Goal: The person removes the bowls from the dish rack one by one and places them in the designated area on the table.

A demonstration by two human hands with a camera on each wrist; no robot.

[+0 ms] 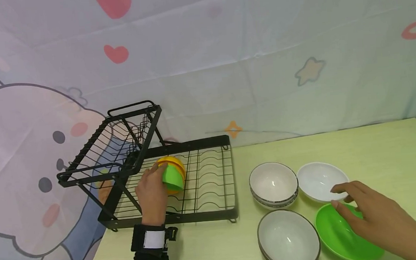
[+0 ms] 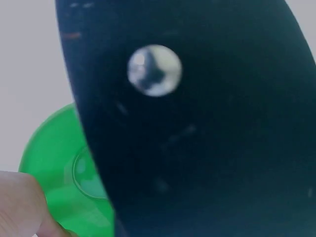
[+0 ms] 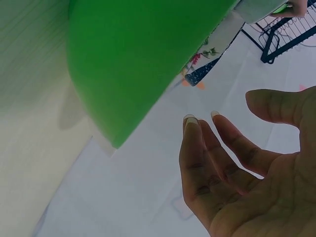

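Note:
My left hand (image 1: pixel 152 194) pinches a small green bowl (image 1: pixel 173 178) over the lower rack, with the fingers at its rim. Right behind it is a yellow-orange bowl (image 1: pixel 180 164), partly covered by the green one. In the left wrist view, the green bowl (image 2: pixel 59 163) shows beside the thumb, half hidden by a dark panel with a shiny screw. On the right, my right hand (image 1: pixel 377 215) hovers with fingers loosely bent over a larger green bowl (image 1: pixel 340 235), holding nothing. Its fingertips overlap the near edge of a white bowl (image 1: pixel 318 178).
A black two-tier dish rack (image 1: pixel 214 215) stands at the left, its upper tier (image 1: pixel 138 167) tilted above the left hand. Between rack and right hand are two stacks of pale bowls, one at the back (image 1: pixel 273 182), one in front (image 1: pixel 288 237). A printed cloth (image 1: pixel 205 98) hangs behind.

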